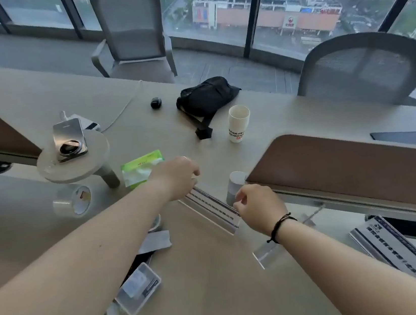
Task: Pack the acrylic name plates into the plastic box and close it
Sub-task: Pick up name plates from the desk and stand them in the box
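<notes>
A clear acrylic name plate [212,208] with a white and blue printed strip is held between both hands above the middle of the table. My left hand [177,176] grips its far end. My right hand [257,207] pinches its near end. A second printed name plate [396,251] lies at the right near the table's edge. A small clear acrylic piece [265,252] lies just under my right forearm. A small clear plastic box [139,289] with a label inside sits under my left forearm.
Two tape rolls [74,201] lie at the left, one more near the bottom edge. A phone on a round stand [71,149], a green tissue pack [141,170], a paper cup [238,123], a black bag [206,99] and brown desk dividers [348,168] surround the work area.
</notes>
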Demonstrator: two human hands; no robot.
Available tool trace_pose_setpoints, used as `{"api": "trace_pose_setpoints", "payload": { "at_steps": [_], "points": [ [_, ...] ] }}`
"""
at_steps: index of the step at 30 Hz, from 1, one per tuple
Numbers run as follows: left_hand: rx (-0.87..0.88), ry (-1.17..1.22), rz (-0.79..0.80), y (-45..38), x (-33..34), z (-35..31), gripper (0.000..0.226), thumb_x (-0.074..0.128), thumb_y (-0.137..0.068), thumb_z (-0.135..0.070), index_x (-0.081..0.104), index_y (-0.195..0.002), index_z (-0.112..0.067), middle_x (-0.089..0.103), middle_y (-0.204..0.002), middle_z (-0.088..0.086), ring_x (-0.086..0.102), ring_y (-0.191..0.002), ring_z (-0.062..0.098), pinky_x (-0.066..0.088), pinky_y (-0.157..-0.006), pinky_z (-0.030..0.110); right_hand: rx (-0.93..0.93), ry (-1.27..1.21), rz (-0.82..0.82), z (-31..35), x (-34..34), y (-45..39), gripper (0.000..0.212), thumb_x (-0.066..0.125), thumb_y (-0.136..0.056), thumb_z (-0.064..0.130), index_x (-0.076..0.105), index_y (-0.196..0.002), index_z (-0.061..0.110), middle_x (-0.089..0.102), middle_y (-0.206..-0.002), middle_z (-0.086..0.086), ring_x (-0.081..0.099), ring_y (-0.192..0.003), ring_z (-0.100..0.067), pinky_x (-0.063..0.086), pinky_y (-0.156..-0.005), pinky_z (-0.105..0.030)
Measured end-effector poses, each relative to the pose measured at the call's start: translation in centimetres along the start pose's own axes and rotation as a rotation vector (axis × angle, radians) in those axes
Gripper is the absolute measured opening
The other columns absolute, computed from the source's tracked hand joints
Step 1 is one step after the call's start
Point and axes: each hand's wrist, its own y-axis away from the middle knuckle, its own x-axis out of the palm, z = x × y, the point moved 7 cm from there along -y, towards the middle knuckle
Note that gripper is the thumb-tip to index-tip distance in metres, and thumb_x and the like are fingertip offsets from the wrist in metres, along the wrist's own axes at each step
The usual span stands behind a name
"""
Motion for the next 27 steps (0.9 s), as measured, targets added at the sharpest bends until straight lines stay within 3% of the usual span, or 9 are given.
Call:
{"api": "trace_pose_setpoints", "payload": {
  "at_steps": [6,12,17,22,27],
  "points": [
    [0.085,-0.205,0.080,-2.8,3.7,1.8,0.033,0.044,-0.098,-0.026,0.060,-0.126,-0.033,0.055,-0.132,-0.003,0.057,-0.116,0.022,0.045,-0.082,0.033,0.049,0.064,0.005,-1.0,3.4,-2.4,0.018,0.058,-0.088,0.029,0.070,-0.096,0.019,0.069,-0.100,0.002,0.063,-0.097,-0.022,0.054,-0.081,-0.037],
    [0.161,-0.321,0.062,-3.9,5.3,2.7,0.023,0.046,-0.100,-0.023,0.068,-0.101,-0.026,0.063,-0.104,-0.002,0.054,-0.079,0.021,0.039,-0.060,0.028,0.045,0.109,0.027,-1.3,6.0,-3.4,0.012,0.055,-0.090,0.024,0.065,-0.088,0.019,0.066,-0.097,-0.001,0.059,-0.096,-0.025,0.044,-0.069,-0.030],
    [0.139,-0.288,0.009,-3.9,5.8,2.7,0.024,0.049,-0.097,-0.014,0.067,-0.103,-0.029,0.062,-0.103,-0.003,0.063,-0.091,0.022,0.035,-0.059,0.027,0.050,0.155,0.013,-1.5,6.6,-3.7,0.015,0.052,-0.090,0.018,0.063,-0.081,0.012,0.065,-0.089,-0.006,0.059,-0.085,-0.029,0.044,-0.063,-0.032],
    [0.106,-0.287,-0.003,-2.9,5.8,3.0,0.025,0.051,-0.093,-0.011,0.069,-0.097,-0.028,0.064,-0.098,-0.004,0.065,-0.085,0.022,0.041,-0.058,0.028,0.045,0.126,0.004,-1.1,5.5,-3.0,0.015,0.053,-0.088,0.016,0.065,-0.082,0.010,0.066,-0.087,-0.007,0.059,-0.084,-0.028,0.045,-0.063,-0.033],
    [0.127,-0.276,-0.095,-0.3,2.3,2.3,0.020,0.046,-0.098,-0.016,0.062,-0.103,-0.027,0.062,-0.100,-0.002,0.062,-0.090,0.024,0.040,-0.063,0.032,-0.036,0.080,-0.041,0.2,2.3,-1.4,0.017,0.054,-0.087,0.020,0.063,-0.075,0.011,0.066,-0.084,-0.007,0.060,-0.082,-0.030,0.050,-0.067,-0.037]
  ]
}}
